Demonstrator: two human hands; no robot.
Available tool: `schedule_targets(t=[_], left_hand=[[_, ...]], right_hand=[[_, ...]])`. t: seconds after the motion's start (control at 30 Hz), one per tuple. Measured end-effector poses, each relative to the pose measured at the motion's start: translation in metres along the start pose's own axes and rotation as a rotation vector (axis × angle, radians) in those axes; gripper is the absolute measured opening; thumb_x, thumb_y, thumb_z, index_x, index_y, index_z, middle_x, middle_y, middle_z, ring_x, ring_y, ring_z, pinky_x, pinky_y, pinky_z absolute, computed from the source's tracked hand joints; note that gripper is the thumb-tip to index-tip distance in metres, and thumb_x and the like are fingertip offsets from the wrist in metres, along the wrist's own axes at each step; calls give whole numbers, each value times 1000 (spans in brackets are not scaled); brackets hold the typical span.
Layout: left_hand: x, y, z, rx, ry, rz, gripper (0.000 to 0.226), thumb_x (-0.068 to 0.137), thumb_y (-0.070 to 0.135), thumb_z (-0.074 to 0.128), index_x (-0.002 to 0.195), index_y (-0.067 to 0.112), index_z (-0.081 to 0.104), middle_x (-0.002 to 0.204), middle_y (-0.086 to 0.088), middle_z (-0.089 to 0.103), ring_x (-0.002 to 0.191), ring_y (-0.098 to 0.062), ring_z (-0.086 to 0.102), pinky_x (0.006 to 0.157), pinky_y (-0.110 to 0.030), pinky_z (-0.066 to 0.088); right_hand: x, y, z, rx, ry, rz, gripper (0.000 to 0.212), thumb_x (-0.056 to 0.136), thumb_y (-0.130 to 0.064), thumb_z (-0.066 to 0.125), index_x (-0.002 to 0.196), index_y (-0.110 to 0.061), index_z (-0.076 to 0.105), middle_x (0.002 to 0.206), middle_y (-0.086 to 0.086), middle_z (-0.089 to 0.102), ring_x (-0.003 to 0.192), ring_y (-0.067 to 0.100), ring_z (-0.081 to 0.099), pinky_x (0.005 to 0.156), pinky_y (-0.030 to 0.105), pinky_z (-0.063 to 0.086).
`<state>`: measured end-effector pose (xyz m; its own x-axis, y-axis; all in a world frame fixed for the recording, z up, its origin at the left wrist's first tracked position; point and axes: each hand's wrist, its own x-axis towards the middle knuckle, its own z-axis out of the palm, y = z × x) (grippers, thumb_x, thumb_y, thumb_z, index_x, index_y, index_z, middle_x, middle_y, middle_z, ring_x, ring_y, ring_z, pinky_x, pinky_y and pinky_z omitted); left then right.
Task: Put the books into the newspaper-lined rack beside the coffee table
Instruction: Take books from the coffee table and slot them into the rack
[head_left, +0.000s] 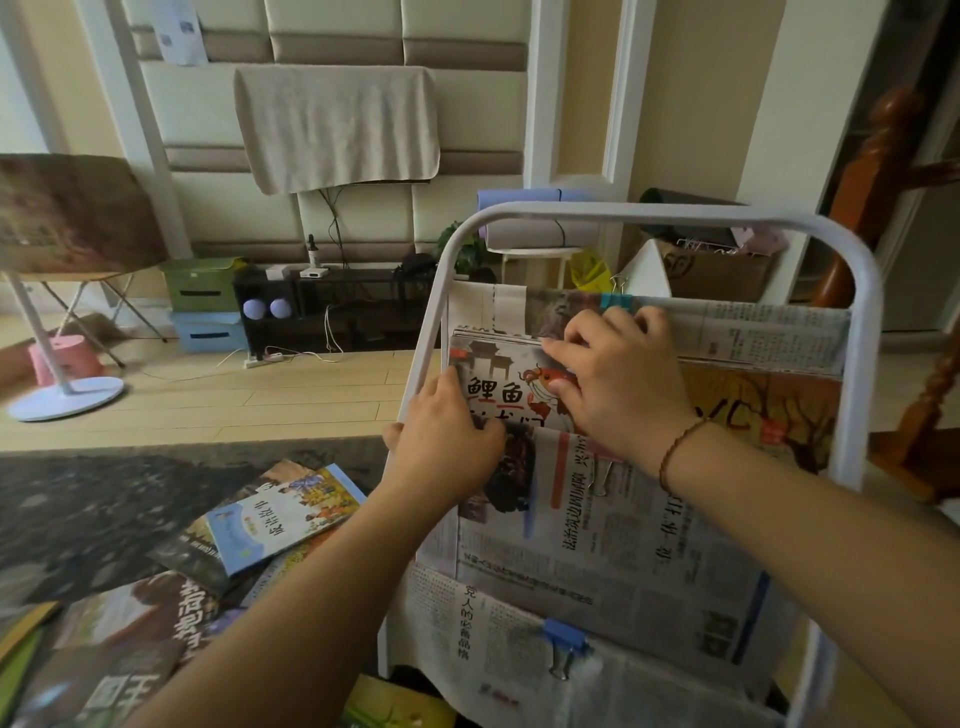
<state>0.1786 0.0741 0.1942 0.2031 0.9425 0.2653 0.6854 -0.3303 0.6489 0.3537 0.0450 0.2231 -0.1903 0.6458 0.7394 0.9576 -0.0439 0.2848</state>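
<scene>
A white tube-framed rack (675, 213) lined with newspaper (623, 540) stands right of the dark coffee table (93, 509). A picture book with a red carp on its cover (511, 382) sits upright in the rack's middle pocket, left side. My left hand (449, 436) grips the book's left edge against the rack's frame. My right hand (618, 379) holds the book's top right part, thumb on the cover and fingers curled over its upper edge. An orange-covered book (763, 410) stands in the same pocket to the right. Several more books (280, 514) lie on the table.
Binder clips (566, 644) pin the newspaper to the rack. A yellow-green book (395, 706) lies low by the rack's foot. Behind are a black media shelf (332, 306), a cardboard box (717, 270), a wooden stair post (878, 182) and a white floor stand (67, 395).
</scene>
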Motion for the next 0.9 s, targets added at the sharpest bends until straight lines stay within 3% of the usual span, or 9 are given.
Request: schedule_targets(t=[0.2, 0.43, 0.5, 0.6, 0.67, 0.73, 0.8, 0.9], left_hand=[[-3, 8, -5, 41, 1, -72, 49, 88, 35, 54, 134, 26, 40, 129, 8, 54, 128, -20, 44, 113, -58, 11], [-9, 3, -6, 53, -39, 2, 64, 88, 26, 57, 145, 23, 29, 139, 5, 48, 134, -20, 40, 115, -52, 16], [-17, -5, -9, -15, -16, 92, 62, 89, 23, 58, 145, 23, 33, 140, 6, 48, 133, -18, 42, 116, -48, 25], [-37, -27, -19, -148, 75, 192, 52, 92, 20, 60, 141, 26, 45, 146, 11, 44, 135, -9, 39, 108, -25, 30], [-52, -54, -32, -132, 136, 213, 46, 93, 20, 60, 136, 30, 50, 148, 16, 40, 131, 2, 34, 104, -19, 29], [-69, -93, -50, -91, 153, 209, 42, 92, 18, 62, 131, 31, 55, 146, 17, 42, 129, 2, 36, 103, -21, 35], [-88, -139, -72, -43, 163, 163, 42, 90, 14, 63, 130, 27, 58, 143, 14, 46, 130, -3, 41, 106, -28, 41], [-127, -213, -108, 82, 146, 17, 39, 89, 16, 61, 128, 23, 61, 139, 10, 51, 125, -6, 50, 102, -19, 39]], right_hand=[[-1, -3, 0, -45, 6, -5, 40, 83, -28, 71, 120, -13, 66, 97, 7, 65, 93, 29, 59, 88, 46, 41], [-3, -4, -7, -49, -71, 9, 32, 85, -31, 68, 112, -15, 70, 97, 6, 62, 94, 29, 55, 85, 45, 41], [-2, -6, -11, -60, -123, 28, 35, 86, -33, 66, 117, -17, 68, 108, 7, 59, 101, 30, 52, 88, 46, 41], [-6, -20, -21, -26, -48, 68, 46, 83, -29, 69, 126, -16, 60, 127, 12, 48, 111, 34, 46, 90, 49, 40], [-13, -52, -27, 155, 120, 46, 47, 84, -25, 69, 128, -13, 58, 129, 15, 48, 113, 34, 47, 92, 47, 39], [-25, -103, -30, 381, 216, -61, 42, 85, -23, 65, 126, -12, 60, 127, 16, 51, 113, 33, 49, 93, 44, 40], [-39, -160, -28, 564, 210, -206, 38, 86, -25, 62, 123, -12, 62, 126, 16, 52, 113, 32, 49, 93, 43, 41], [-62, -245, -17, 731, 48, -368, 39, 85, -31, 59, 122, -18, 63, 128, 11, 54, 116, 31, 51, 94, 45, 43]])
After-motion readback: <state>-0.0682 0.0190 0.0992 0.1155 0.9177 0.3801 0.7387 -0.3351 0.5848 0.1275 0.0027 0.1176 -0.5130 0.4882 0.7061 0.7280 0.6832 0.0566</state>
